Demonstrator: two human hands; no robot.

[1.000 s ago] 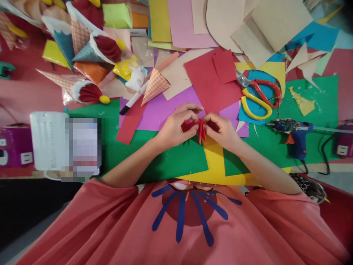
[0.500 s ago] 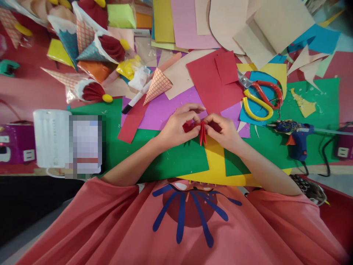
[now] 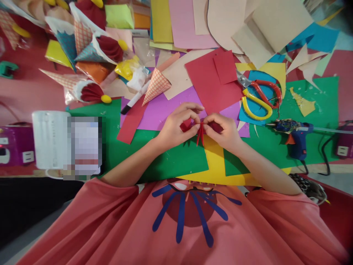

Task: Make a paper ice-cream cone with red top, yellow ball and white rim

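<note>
Between my two hands is a piece of folded red paper [image 3: 200, 137], its pleats pointing down toward me. My left hand [image 3: 179, 124] pinches it from the left with thumb and fingertips. From the right, my right hand [image 3: 222, 129] pinches the same paper, thumb and forefinger close to the left fingertips. Part of the paper is hidden behind the fingers. Beneath the hands lie a purple sheet [image 3: 157, 119], a green sheet [image 3: 165, 156] and a yellow sheet [image 3: 216, 154]. Beyond them rests a large red sheet [image 3: 202, 79] with a smaller red piece [image 3: 224, 66] on it.
Scissors [image 3: 257, 105] with red and yellow handles and a blue glue gun [image 3: 298, 141] lie at right. A checked paper cone [image 3: 157, 86] and a marker [image 3: 135, 99] are beyond my left hand. Finished paper cones [image 3: 106, 48] crowd the far left, near a phone [image 3: 86, 145].
The pleats of the red paper have shifted slightly, their lower ends now leaning a little left. Both hands keep their pinch almost in place.
</note>
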